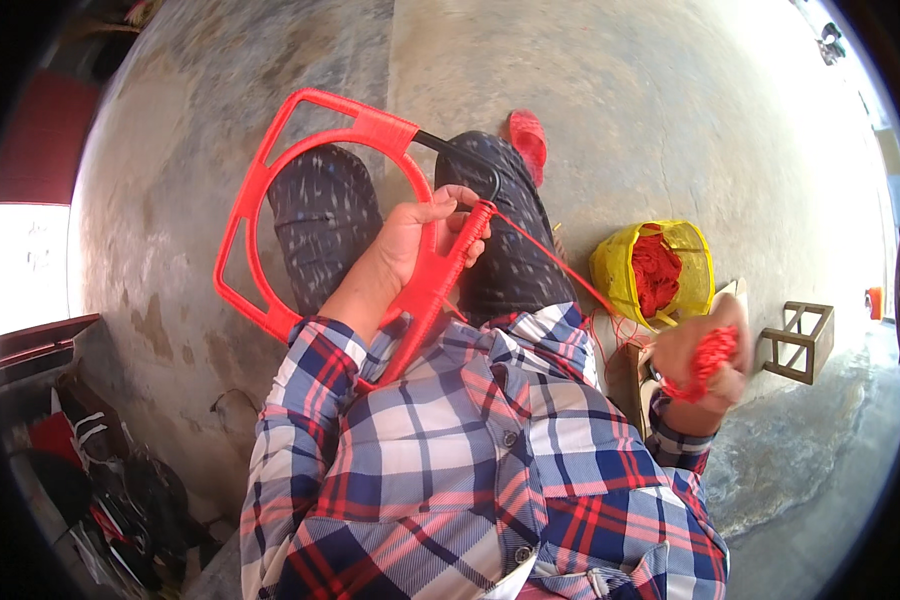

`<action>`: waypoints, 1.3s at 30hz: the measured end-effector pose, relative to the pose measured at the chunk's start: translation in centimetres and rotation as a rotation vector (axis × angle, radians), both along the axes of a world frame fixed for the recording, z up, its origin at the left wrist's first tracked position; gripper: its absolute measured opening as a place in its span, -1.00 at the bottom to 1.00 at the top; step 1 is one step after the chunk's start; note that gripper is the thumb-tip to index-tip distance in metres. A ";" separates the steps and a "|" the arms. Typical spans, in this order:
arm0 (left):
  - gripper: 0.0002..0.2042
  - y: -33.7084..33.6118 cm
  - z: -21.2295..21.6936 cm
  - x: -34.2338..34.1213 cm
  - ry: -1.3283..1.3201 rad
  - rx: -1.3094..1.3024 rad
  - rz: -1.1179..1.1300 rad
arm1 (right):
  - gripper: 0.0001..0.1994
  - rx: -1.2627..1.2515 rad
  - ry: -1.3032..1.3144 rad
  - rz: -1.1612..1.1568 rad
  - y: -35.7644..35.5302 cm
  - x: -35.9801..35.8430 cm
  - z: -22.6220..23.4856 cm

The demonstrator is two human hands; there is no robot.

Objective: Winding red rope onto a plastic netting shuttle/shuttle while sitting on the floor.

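Observation:
My left hand (425, 238) grips a red plastic ring-shaped frame (270, 175) that rests on my lap, its straight handle running down toward my chest. A black hook sticks out at the frame's top. A thin red cord (550, 258) runs taut from the frame, near my left fingers, to my right hand (700, 360). That hand is closed on a bundle of the red cord (712, 352), held out to my right, just below a yellow bag.
A yellow bag (610, 270) filled with red cord stands on the concrete floor at my right. A red sandal (528, 140) lies past my knee. A small wooden stool frame (800, 340) lies further right. Dark clutter fills the lower left corner.

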State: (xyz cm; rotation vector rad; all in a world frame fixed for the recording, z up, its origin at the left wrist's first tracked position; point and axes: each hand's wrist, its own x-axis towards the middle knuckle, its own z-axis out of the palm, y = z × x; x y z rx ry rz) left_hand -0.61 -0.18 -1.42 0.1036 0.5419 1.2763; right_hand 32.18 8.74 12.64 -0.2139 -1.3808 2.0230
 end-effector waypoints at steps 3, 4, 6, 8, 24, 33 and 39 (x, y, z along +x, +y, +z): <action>-0.63 -0.1 -0.3 -1.0 -0.141 -0.035 0.017 | -0.65 -0.032 0.167 -0.480 2.2 2.8 0.5; -0.63 -0.2 -0.1 -1.2 -0.143 -0.032 0.015 | -0.61 -0.147 0.171 -0.538 4.3 4.6 0.1; -0.63 0.1 0.2 -1.3 -0.061 -0.068 0.051 | -0.62 -0.175 0.158 -0.407 7.8 5.6 -3.6; -0.61 0.0 0.4 -1.0 -0.026 -0.058 0.059 | -0.59 -0.383 -0.101 -0.637 6.3 0.8 -4.9; -0.57 0.0 1.9 0.6 -0.087 -0.027 0.036 | -0.41 -0.104 -0.325 0.142 4.9 -17.8 -10.0; -0.56 0.4 2.1 0.8 -0.071 -0.061 0.006 | -0.81 -0.011 -0.690 0.012 4.4 -18.4 -8.3; -0.56 -0.1 2.1 0.4 -0.057 -0.054 0.051 | -0.72 0.824 -0.786 -0.088 8.3 -11.3 -6.7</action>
